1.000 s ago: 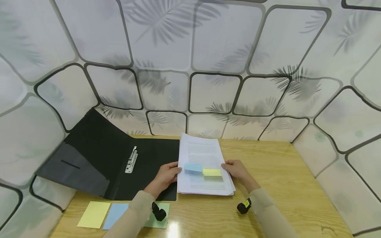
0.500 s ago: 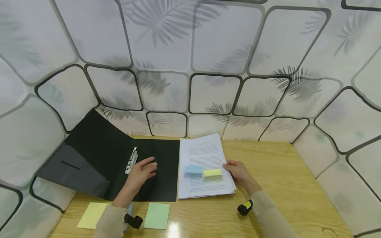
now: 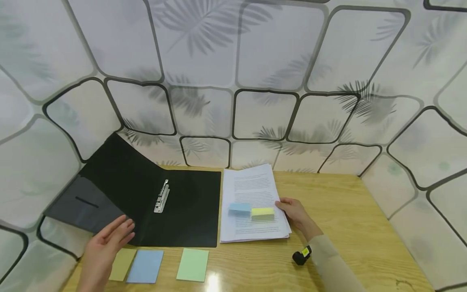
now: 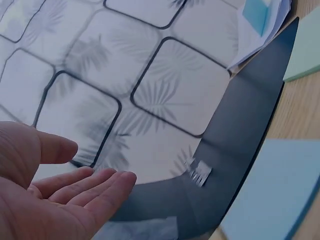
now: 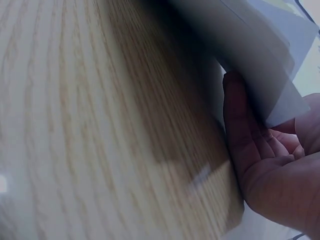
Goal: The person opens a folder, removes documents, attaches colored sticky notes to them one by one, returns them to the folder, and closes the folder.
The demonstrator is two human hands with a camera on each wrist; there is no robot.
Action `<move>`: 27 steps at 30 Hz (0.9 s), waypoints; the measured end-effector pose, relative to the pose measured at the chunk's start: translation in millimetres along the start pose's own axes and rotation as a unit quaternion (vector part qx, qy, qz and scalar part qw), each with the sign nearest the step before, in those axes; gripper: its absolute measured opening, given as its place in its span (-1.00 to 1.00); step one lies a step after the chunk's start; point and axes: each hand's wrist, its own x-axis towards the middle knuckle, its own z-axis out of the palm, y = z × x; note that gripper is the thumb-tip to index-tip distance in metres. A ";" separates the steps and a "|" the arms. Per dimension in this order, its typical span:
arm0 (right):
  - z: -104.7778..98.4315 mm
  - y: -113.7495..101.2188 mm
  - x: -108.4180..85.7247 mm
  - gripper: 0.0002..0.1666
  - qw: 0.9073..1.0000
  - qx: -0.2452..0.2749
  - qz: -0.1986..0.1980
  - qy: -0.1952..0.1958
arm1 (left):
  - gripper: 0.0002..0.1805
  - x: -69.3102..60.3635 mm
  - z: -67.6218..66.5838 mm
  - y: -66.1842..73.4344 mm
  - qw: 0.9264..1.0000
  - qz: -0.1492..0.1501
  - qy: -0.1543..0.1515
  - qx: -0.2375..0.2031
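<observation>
My right hand (image 3: pixel 296 214) grips the right edge of a stack of printed paper (image 3: pixel 252 182), its fingers under the sheets in the right wrist view and its thumb on top. A blue sticky note (image 3: pixel 239 209) and a yellow sticky note (image 3: pixel 262 212) lie on the top sheet. At the lower left, my left hand (image 3: pixel 105 250) hovers with fingers extended and nothing in them. It is in front of the cover of an open black binder (image 3: pixel 193 211) and partly hides a yellow sticky pad (image 3: pixel 123 265).
A blue sticky pad (image 3: pixel 145 266) and a green sticky pad (image 3: pixel 193 265) lie along the front of the wooden table (image 3: pixel 335 198). The binder's metal clip (image 3: pixel 161 197) shows near its spine. Its raised left cover leans towards a patterned curtain (image 3: pixel 204 109) behind.
My left hand has let go of the paper's left edge and moved left across the binder to the yellow pad. The right hand still holds the stack, whose sheets now lie slightly askew.
</observation>
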 end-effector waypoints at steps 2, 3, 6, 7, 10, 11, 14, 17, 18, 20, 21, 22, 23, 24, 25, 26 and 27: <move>-0.2 -0.3 -0.4 -0.44 1.000 -0.004 -0.001 -0.001 | -0.26 -5.1 -7.5 -0.3 0.999 -0.008 0.049 -0.022; -0.1 -0.3 -0.5 -0.45 1.000 -0.004 0.001 0.001 | -0.28 -7.6 -10.8 -0.3 0.996 -0.011 0.078 -0.031; -0.1 -0.3 -0.6 -0.44 1.000 -0.008 0.003 0.001 | -0.41 -12.2 -17.2 -0.7 0.982 0.004 0.179 -0.054; 0.1 -0.2 -0.5 -0.44 1.000 -0.009 0.003 0.001 | -0.46 -13.2 -18.8 -1.4 0.976 0.015 0.207 -0.061; 0.6 -0.4 -0.4 -0.45 1.000 -0.009 0.003 0.005 | -0.59 -14.2 -23.1 -5.0 0.962 0.049 0.261 -0.071; 0.8 -0.1 -0.2 -0.45 1.000 -0.010 0.003 0.006 | -0.60 -13.6 -23.9 -6.1 0.959 0.054 0.270 -0.073; 0.9 0.4 0.0 -0.46 1.000 -0.010 0.003 0.008 | -0.53 -11.3 -27.3 -9.1 0.960 0.037 0.271 -0.064; 0.8 1.4 -0.1 -0.47 1.000 -0.007 0.003 0.007 | -0.35 -7.5 -28.5 -10.5 0.968 0.002 0.251 -0.027; 0.9 1.4 -0.3 -0.46 1.000 -0.005 0.002 0.007 | -0.30 -6.2 -28.5 -11.0 0.970 -0.001 0.244 -0.022; 0.9 1.2 -0.5 -0.47 1.000 0.001 0.000 0.008 | -0.35 -3.4 -27.2 -12.3 0.970 0.010 0.242 -0.004; 0.9 1.2 -0.7 -0.47 1.000 0.003 -0.001 0.008 | -0.45 -2.2 -25.5 -12.9 0.968 0.028 0.249 -0.006; 0.9 1.0 -0.8 -0.46 1.000 0.004 -0.002 0.008 | -0.55 -0.7 -23.9 -14.0 0.965 0.047 0.259 -0.014; 0.9 0.9 -0.9 -0.46 1.000 0.005 -0.005 0.007 | -0.64 0.7 -23.4 -15.3 0.961 0.062 0.268 -0.029; 0.7 1.0 -0.9 -0.46 1.000 0.005 -0.007 0.005 | -0.71 2.0 -23.3 -16.5 0.957 0.069 0.277 -0.040; 0.4 1.2 -0.8 -0.47 1.000 0.005 -0.008 0.004 | -0.73 3.5 -23.6 -17.7 0.954 0.072 0.287 -0.044; 0.1 1.3 -0.7 -0.47 1.000 0.005 -0.009 0.003 | -0.71 5.3 -24.2 -18.8 0.951 0.072 0.294 -0.055; -0.1 1.5 -0.3 -0.47 1.000 0.005 -0.010 0.003 | -0.70 6.9 -25.9 -19.4 0.952 0.061 0.294 -0.056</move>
